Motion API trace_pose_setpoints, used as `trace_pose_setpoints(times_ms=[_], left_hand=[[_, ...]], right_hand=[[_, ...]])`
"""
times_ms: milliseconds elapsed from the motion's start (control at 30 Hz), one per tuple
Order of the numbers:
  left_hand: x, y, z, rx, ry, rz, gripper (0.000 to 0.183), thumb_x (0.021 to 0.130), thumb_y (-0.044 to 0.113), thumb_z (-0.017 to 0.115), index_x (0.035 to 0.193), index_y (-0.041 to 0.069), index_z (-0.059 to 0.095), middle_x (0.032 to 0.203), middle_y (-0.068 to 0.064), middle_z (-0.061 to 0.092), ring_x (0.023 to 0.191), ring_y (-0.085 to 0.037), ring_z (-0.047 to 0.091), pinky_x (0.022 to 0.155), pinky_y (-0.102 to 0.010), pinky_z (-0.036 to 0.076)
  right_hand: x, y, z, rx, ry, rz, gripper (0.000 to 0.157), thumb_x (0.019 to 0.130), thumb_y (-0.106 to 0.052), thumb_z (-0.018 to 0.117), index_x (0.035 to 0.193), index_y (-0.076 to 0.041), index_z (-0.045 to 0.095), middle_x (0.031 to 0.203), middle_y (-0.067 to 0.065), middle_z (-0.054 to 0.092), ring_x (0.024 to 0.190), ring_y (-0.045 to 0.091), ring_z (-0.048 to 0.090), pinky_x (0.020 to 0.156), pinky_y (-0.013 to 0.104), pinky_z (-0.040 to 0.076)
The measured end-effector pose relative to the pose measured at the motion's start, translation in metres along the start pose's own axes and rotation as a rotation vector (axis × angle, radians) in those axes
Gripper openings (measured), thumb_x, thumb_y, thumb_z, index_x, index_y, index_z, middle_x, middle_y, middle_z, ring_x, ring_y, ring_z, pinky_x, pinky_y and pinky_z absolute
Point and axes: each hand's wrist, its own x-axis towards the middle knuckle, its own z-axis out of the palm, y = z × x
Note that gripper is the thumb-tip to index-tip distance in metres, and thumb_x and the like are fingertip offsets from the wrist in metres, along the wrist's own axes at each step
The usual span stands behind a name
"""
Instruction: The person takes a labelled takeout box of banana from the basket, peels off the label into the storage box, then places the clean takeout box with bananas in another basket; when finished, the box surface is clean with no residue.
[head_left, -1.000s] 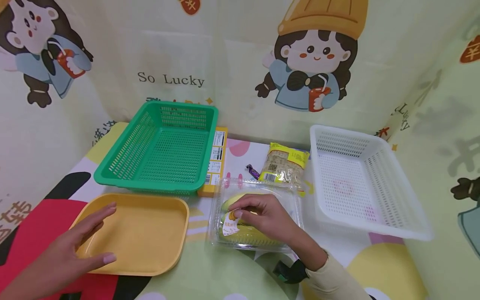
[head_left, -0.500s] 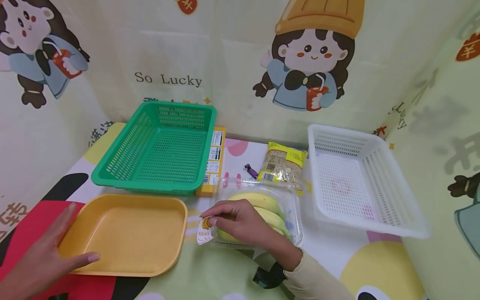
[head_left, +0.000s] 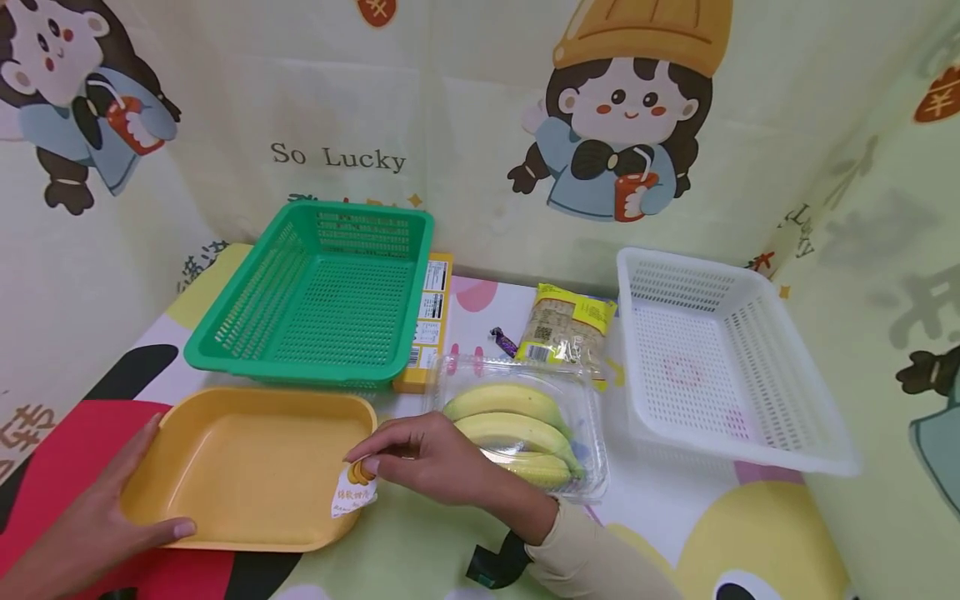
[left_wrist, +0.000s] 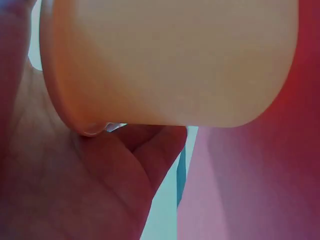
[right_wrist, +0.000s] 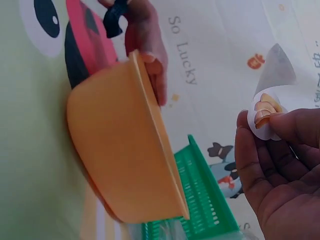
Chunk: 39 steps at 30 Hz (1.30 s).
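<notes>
Between thumb and index finger, my right hand (head_left: 431,458) pinches a white paper label (head_left: 354,492) printed with bananas, which hangs in front of the right rim of an orange-yellow tray (head_left: 255,467). The right wrist view also shows the label (right_wrist: 267,112) and its banana picture. My left hand (head_left: 97,517) grips the tray's front left corner, thumb at the front rim and fingers along the left side. In the left wrist view the tray wall (left_wrist: 175,65) sits against the palm. Behind the right forearm is a clear plastic box (head_left: 592,433) of bananas (head_left: 517,429).
A green basket (head_left: 330,308) stands behind the tray, with a yellow-and-white box (head_left: 431,325) beside it. Further right are a purple-wrapped candy (head_left: 504,342), a yellow-topped bag (head_left: 570,321) and a white basket (head_left: 697,358). Printed cloth hangs behind and at the sides.
My right hand has moved left with the label, from over the banana box to the tray's right edge, uncovering the bananas. My left hand has moved from above the tray down to its left side.
</notes>
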Motion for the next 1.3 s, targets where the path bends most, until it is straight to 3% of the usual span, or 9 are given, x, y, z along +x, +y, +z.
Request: trace_pose_setpoints(times_ms=[400,500,633,767,933,1300], left_hand=[[-0.001,-0.004,0.002,-0.026,0.012,-0.014,0.142,0.067,0.047,0.086,0.149,0.009,-0.023,0.132,-0.040,0.017,0.100,-0.053,0.037,0.063,-0.046,0.058],[-0.003,-0.005,0.000,-0.021,0.043,0.065,0.136,0.071,0.040,0.086,0.151,0.011,-0.021,0.148,-0.036,0.003,0.112,-0.058,0.028,0.061,-0.048,0.057],[-0.005,-0.009,-0.001,-0.002,0.067,0.147,0.130,0.073,0.037,0.085,0.153,0.012,-0.016,0.157,-0.019,-0.023,0.125,-0.062,0.007,0.062,-0.052,0.056],[-0.006,-0.011,0.000,0.002,0.039,0.135,0.132,0.072,0.039,0.085,0.153,0.016,-0.017,0.156,-0.024,-0.019,0.122,-0.060,0.011,0.063,-0.051,0.056],[-0.005,-0.010,0.002,0.002,0.030,0.117,0.137,0.068,0.039,0.088,0.152,0.016,-0.019,0.153,-0.033,-0.013,0.119,-0.059,0.011,0.062,-0.052,0.056],[-0.004,-0.013,0.004,-0.002,0.043,0.093,0.135,0.071,0.041,0.086,0.152,0.019,-0.019,0.154,-0.031,-0.015,0.120,-0.059,0.010,0.065,-0.055,0.056]], right_hand=[[0.018,0.007,0.027,0.006,-0.082,0.032,0.018,0.093,0.000,0.064,0.107,0.000,0.073,0.094,0.007,0.071,0.072,-0.004,0.051,0.059,0.013,0.039],[0.023,0.011,0.039,0.004,-0.107,0.065,0.017,0.093,-0.002,0.064,0.107,0.000,0.073,0.094,0.004,0.073,0.073,-0.008,0.053,0.061,0.012,0.044],[0.031,0.016,0.050,-0.038,-0.101,0.124,0.016,0.093,-0.004,0.065,0.105,-0.003,0.075,0.090,-0.004,0.073,0.074,-0.011,0.055,0.065,0.012,0.049],[0.040,0.019,0.053,-0.083,-0.050,0.172,0.015,0.092,-0.005,0.066,0.103,-0.006,0.076,0.083,-0.011,0.070,0.068,-0.011,0.051,0.063,0.010,0.047],[0.048,0.021,0.055,-0.065,-0.036,0.196,0.016,0.092,-0.004,0.065,0.105,-0.005,0.076,0.080,-0.012,0.069,0.067,-0.010,0.052,0.060,0.011,0.046],[0.060,0.026,0.058,-0.028,0.011,0.202,0.021,0.092,0.000,0.063,0.111,-0.003,0.073,0.079,-0.004,0.070,0.064,-0.004,0.059,0.061,0.016,0.051]])
